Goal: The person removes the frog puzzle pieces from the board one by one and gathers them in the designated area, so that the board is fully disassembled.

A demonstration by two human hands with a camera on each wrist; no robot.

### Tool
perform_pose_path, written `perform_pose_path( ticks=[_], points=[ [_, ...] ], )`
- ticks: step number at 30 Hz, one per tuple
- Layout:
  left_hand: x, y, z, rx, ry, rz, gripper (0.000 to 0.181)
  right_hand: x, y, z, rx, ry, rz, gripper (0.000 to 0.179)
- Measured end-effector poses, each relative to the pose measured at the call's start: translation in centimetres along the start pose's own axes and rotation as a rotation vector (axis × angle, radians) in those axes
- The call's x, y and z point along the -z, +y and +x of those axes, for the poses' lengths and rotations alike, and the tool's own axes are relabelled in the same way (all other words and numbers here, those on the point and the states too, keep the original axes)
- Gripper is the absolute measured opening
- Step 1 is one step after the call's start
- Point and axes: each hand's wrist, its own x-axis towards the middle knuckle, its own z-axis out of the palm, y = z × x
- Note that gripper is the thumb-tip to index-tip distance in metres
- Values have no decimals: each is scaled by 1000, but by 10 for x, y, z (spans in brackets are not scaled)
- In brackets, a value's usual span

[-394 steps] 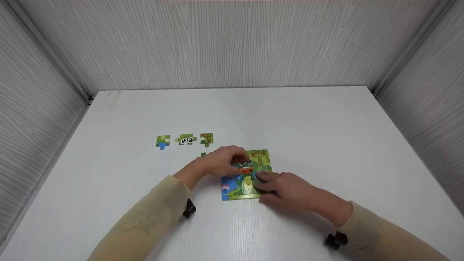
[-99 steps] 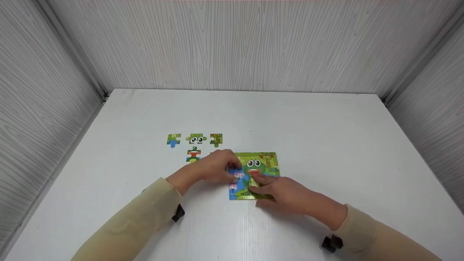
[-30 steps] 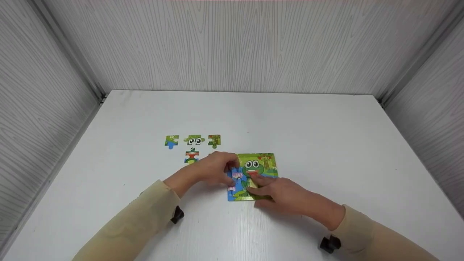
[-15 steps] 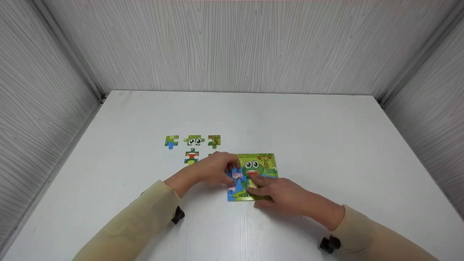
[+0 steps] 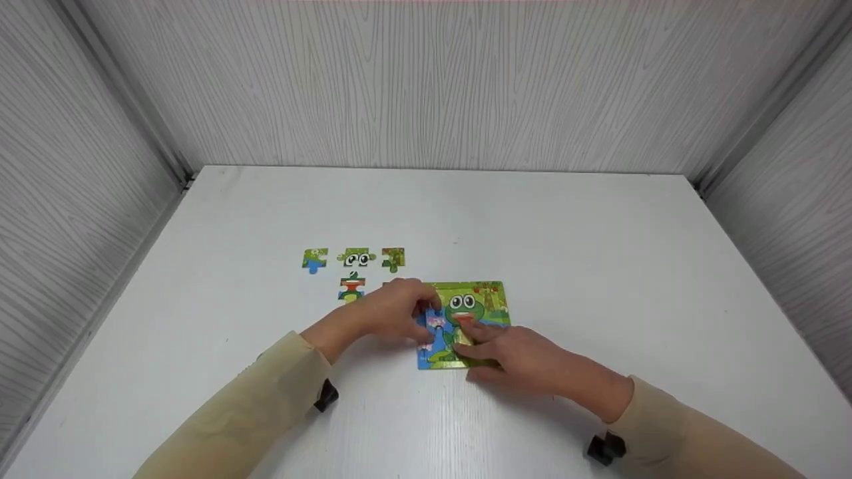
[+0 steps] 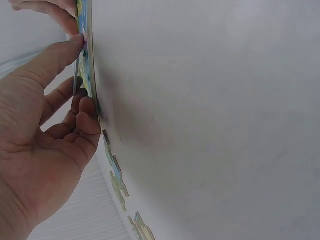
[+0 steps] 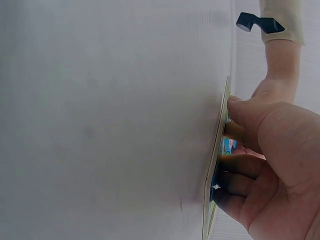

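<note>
A square frog jigsaw board [image 5: 489,293] lies on the white table. At its left side my left hand [image 5: 397,309] pinches a jigsaw piece with a pink flower on blue [image 5: 436,324] between thumb and fingers. The left wrist view shows the thin edge of that jigsaw piece [image 6: 76,77] tilted up off the board. My right hand [image 5: 526,356] rests on the lower right of the board, fingertips on the frog's mouth and belly. In the right wrist view the right thumb [image 7: 237,107] lies at the board's edge [image 7: 210,172].
Behind and left of the board lie loose jigsaw pieces: a green and blue corner [image 5: 315,259], the frog's eyes [image 5: 357,258], a tree corner [image 5: 393,258] and the frog's mouth [image 5: 351,288]. Another is mostly hidden behind the left hand. Grey wood-grain panels [image 5: 426,86] enclose the table.
Since the oldest frame the left hand has come down from the frog's face to the board's left side, and the right hand has shifted inward over the frog. Over the last second both barely move.
</note>
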Motion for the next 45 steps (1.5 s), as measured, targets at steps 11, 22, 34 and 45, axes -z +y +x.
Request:
perform_pose_path(
  ticks=[11, 22, 34, 45],
  points=[
    [10, -5, -6, -29, 72, -17, 45, 1, -1, -1, 1, 9, -8, 50],
    [54, -35, -40, 35, 218, -161, 43, 0, -1, -1, -2, 17, -5, 50],
    [80, -77, -74, 134, 275, -203, 45, -1, -2, 1, -24, 4, -7, 51],
    [85, -112, -103, 198, 272, -243, 45, -1, -2, -2, -4, 34, -10, 49]
  ],
)
